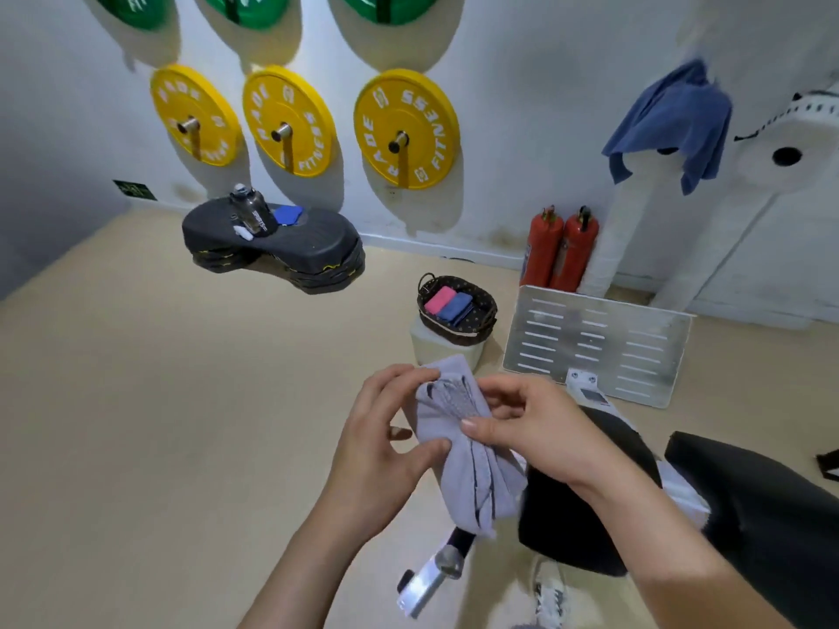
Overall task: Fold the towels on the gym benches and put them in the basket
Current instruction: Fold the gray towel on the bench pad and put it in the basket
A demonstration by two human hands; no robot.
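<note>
Beige floor (136,401) is carrying a stack of black step platforms (290,251) near the wall, w/ a dark bottle (249,210), a blue item (287,215) & a small white item (244,232) sitting on top. White box (424,349) is standing on the floor, holding up wicker basket (461,335); pink towel (439,299) & blue towel (455,306) are lying folded side by side inside. Two red extinguishers (560,251) are standing by the wall. Black bench (749,515) is sitting lower right.
</note>
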